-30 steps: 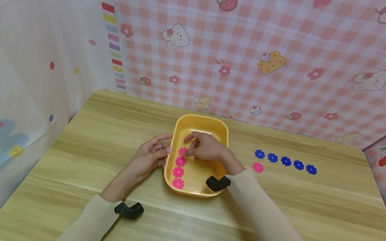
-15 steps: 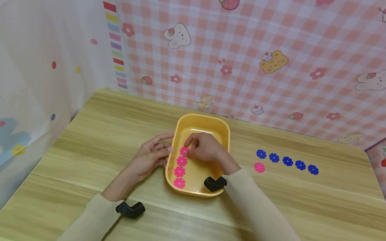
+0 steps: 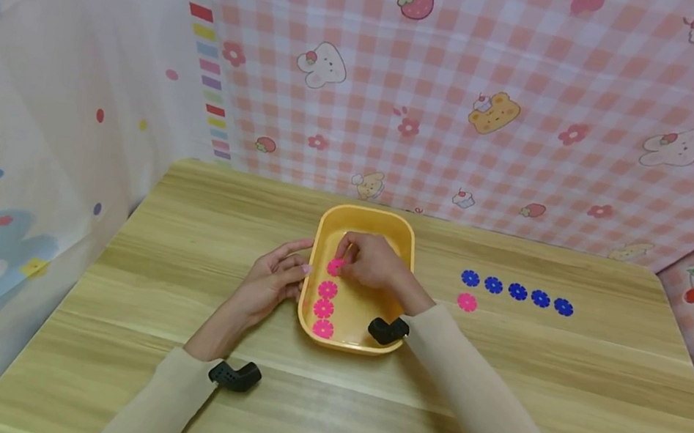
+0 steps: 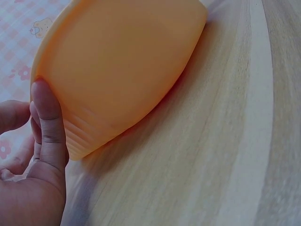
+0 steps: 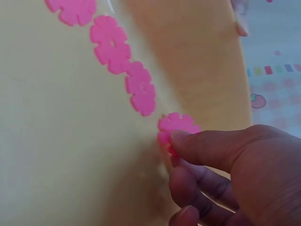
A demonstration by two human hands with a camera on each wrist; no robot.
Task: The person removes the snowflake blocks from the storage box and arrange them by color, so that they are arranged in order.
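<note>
Inside the yellow plastic bin (image 3: 351, 343), my right hand (image 3: 374, 261) pinches a pink snowflake disc (image 5: 178, 123) between thumb and fingers. That disc is tilted up from the bin floor in the right wrist view. Below it, several pink snowflake discs (image 3: 323, 309) lie flat in a line along the bin's left side. My left hand (image 3: 267, 283) rests against the outside of the left wall, thumb and fingertips near the rim. In the left wrist view, the thumb (image 4: 48, 106) lies against the bin's outer wall with fairly straight fingers.
Right of the bin, several blue snowflake discs (image 3: 517, 291) form a row on the wooden table (image 3: 319, 412). A single pink snowflake disc (image 3: 467, 302) lies below the row's left end. A pink checked cloth (image 3: 462, 62) hangs behind the table.
My right hand has taken hold of the topmost pink snowflake disc in the bin and raised it slightly, away from the others. My left hand has stayed at the bin's side.
</note>
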